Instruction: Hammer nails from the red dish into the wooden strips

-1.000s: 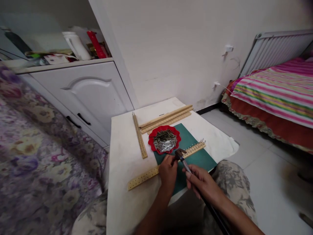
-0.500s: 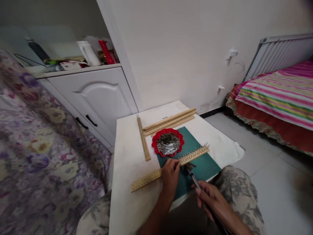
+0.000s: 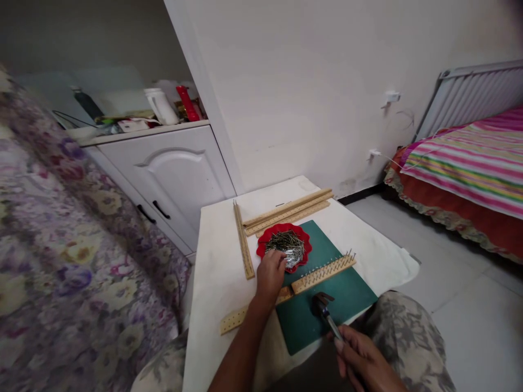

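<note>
My left hand (image 3: 270, 273) is at the near left side of the red scalloped dish (image 3: 307, 240), its bent fingers among the loose nails (image 3: 288, 243). Whether a nail is between its fingertips is hidden. My right hand (image 3: 359, 351) grips a claw hammer (image 3: 333, 325) by its handle, the head low over the green mat (image 3: 302, 329). Across the mat lies a wooden strip (image 3: 300, 286) with rows of upright nails standing in its right part. Another drilled strip (image 3: 232, 321) extends to the left, partly behind my left forearm.
More wooden strips (image 3: 288, 211) lie at the back of the white table (image 3: 212, 250), and a narrow one (image 3: 244, 245) stands apart on the left. A cabinet (image 3: 175, 179) and floral curtain (image 3: 93, 261) are on the left. A bed (image 3: 469, 163) is at the right.
My left hand has left the wooden strip and moved up and left to the dish of nails. The hammer head has come slightly lower, away from the strip. The view has shifted slightly.
</note>
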Action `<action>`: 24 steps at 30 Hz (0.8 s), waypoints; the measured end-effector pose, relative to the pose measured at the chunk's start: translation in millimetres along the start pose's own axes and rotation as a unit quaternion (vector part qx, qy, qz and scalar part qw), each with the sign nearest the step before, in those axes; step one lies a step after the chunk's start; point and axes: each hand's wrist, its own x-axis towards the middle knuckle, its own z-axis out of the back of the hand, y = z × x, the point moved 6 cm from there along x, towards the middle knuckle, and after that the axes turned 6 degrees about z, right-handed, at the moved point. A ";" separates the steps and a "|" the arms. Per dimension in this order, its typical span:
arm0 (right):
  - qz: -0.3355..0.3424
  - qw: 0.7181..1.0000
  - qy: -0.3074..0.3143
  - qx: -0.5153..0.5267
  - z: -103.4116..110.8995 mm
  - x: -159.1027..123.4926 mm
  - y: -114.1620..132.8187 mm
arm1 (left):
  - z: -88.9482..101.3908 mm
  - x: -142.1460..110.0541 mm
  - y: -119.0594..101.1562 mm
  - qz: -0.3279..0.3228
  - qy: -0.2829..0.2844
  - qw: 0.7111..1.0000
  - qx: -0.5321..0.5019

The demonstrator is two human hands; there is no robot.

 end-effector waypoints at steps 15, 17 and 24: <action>0.013 1.000 -0.001 0.007 2.5 2.2 15.5 | -33.5 51.2 -12.3 0.019 0.121 0.964 0.236; 0.017 1.000 0.006 0.005 3.3 3.1 14.0 | -30.9 52.2 -15.0 0.013 0.128 0.962 0.242; 0.037 0.999 0.012 -0.005 2.3 4.4 13.5 | -30.5 50.8 -19.1 -0.011 0.150 0.954 0.258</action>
